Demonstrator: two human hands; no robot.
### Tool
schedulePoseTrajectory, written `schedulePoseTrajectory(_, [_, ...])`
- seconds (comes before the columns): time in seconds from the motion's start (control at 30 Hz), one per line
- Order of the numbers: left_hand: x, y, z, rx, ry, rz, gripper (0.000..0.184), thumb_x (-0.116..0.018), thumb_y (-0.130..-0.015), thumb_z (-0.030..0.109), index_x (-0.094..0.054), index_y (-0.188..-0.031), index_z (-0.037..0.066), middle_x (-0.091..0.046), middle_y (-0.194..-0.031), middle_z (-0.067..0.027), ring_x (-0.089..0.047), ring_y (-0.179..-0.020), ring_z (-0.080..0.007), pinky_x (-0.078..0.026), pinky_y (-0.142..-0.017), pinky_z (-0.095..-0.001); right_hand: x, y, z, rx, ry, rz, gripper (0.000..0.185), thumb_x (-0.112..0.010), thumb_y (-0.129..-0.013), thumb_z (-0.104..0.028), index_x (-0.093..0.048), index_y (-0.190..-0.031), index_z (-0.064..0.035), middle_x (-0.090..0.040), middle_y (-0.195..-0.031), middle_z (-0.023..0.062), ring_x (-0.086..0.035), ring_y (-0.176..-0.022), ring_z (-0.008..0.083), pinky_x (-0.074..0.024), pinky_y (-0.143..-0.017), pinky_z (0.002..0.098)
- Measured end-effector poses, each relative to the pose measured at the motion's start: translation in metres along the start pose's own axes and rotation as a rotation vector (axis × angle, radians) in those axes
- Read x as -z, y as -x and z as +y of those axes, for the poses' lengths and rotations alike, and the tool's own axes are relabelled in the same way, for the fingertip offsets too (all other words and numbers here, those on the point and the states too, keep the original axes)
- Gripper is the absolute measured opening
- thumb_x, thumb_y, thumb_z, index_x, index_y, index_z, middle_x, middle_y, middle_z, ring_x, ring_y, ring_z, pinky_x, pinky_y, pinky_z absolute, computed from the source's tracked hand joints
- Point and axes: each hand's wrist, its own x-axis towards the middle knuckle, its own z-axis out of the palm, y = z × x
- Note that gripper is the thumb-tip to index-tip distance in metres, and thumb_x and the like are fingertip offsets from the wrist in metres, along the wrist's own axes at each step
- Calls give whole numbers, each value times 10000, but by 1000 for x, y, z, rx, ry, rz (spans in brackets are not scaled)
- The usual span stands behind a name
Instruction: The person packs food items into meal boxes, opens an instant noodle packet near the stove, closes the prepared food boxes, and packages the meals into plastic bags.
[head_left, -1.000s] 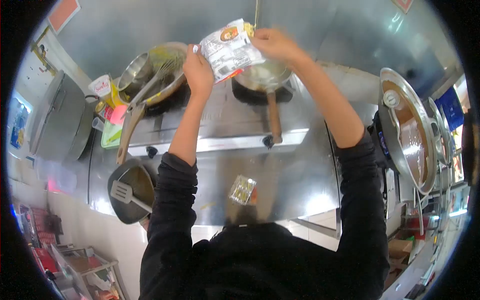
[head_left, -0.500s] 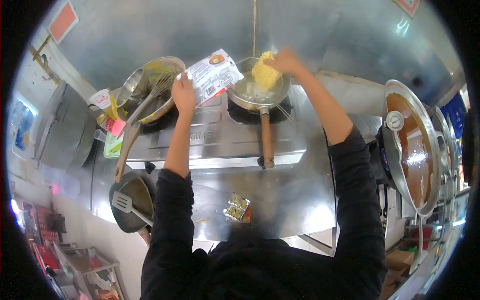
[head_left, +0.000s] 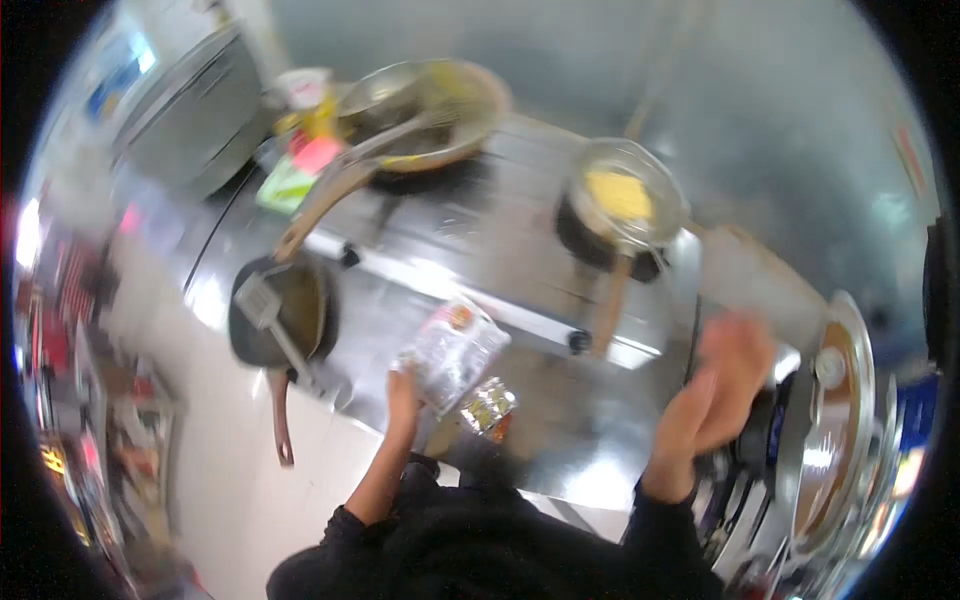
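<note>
The yellow noodle block (head_left: 619,195) lies in the wooden-handled pot (head_left: 663,185) on the right burner. My left hand (head_left: 403,405) is closed on the edge of the white noodle packet (head_left: 458,350), low over the steel counter. Just beside the packet, a small silver sachet (head_left: 489,404) lies on the counter, with something orange partly under it. My right hand (head_left: 722,385) is right of the stove, blurred by motion; its fingers are too smeared to read, and no object shows in it.
A large pan (head_left: 490,100) with a bowl and whisk sits on the left burner. A dark pan (head_left: 245,335) holding a slotted spatula (head_left: 262,300) overhangs the counter's front left. A wide pot of brown liquid (head_left: 835,440) stands right; a grey lidded pot (head_left: 195,120) stands left.
The noodle block has left my right hand and is in the pot. Both hands have come down towards the counter's front, the packet still in my left. The view has turned and shifted.
</note>
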Motion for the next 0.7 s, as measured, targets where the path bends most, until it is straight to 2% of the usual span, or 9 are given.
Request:
schedulePoseTrajectory(0.07, [24, -20, -65, -27, -90, -153, 727, -481, -861, 403, -172, -1313, -75, -329, -1268, -287, -349, -1190, -330, -275, -995, -400, -16, 49, -32, 115, -123, -82, 238, -493, -800, -233, -544, -836, -4, -478, -940, 172, -480, -847, 262, -397, -716, 345])
schedulePoseTrajectory(0.13, [22, 3, -87, -415, -663, 154, 806, -500, -850, 378, -50, -1336, -79, -130, -1352, -338, -168, -1288, -378, -156, -1049, -417, -32, 97, -67, 86, -321, -168, 162, -535, -734, -205, -547, -798, -57, -461, -909, 142, -476, -802, 250, -399, -709, 367])
schedulePoseTrajectory(0.2, [33, 49, -69, -622, -622, 198, 797, -507, -850, 321, -23, -1332, -90, -22, -1380, -328, -37, -1316, -380, -64, -1068, -401, -63, 135, -111, -73, -649, -195, 144, -562, -688, -160, -563, -810, -83, -480, -928, 123, -487, -819, 249, -404, -744, 396])
schedulePoseTrajectory(0.27, [82, 80, -48, -849, -520, -82, 703, -505, -855, 267, -112, -1335, -64, -168, -1377, -265, -206, -1277, -366, -181, -1040, -405, -93, 158, -171, -266, -1023, -154, 155, -572, -688, -148, -563, -824, -75, -520, -909, 133, -512, -793, 244, -421, -717, 390])
schedulePoseTrajectory(0.33, [150, 97, -18, -623, -293, -726, 499, -489, -865, 216, -323, -1273, -18, -393, -1260, -199, -389, -1155, -316, -333, -943, -386, -121, 173, -217, -25, -1294, -408, 156, -565, -702, -122, -569, -842, -53, -561, -856, 142, -538, -742, 236, -436, -669, 363])
schedulePoseTrajectory(0.37, [183, 84, -62, -583, -296, -801, 402, -481, -868, 193, -398, -1211, 3, -457, -1169, -184, -444, -1076, -292, -375, -880, -370, -137, 180, -249, 106, -1420, -526, 157, -561, -709, -110, -573, -850, -42, -582, -830, 146, -550, -717, 232, -443, -645, 350])
schedulePoseTrajectory(0.47, [324, 76, -112, -600, -284, -723, 300, -466, -872, 164, -484, -1136, 23, -531, -1057, -171, -506, -984, -270, -419, -812, -353, -173, 199, -387, 173, -1810, -946, 162, -545, -726, -73, -586, -872, -14, -613, -764, 140, -575, -659, 235, -453, -595, 314])
schedulePoseTrajectory(0.57, [463, 113, -106, -683, -230, -537, 279, -455, -875, 158, -499, -1116, 23, -546, -1026, -173, -519, -965, -273, -421, -803, -353, -204, 260, -510, 79, -1919, -1280, 160, -539, -745, -72, -597, -873, 4, -612, -788, 135, -582, -683, 253, -462, -624, 309])
schedulePoseTrajectory(0.7, [620, 105, -101, -565, -344, -431, 283, -432, -881, 153, -488, -1129, 29, -562, -998, -165, -541, -924, -280, -420, -798, -356, -268, 306, -646, 47, -1736, -1326, 124, -506, -745, -23, -599, -818, 12, -614, -785, 133, -588, -688, 264, -467, -649, 305])
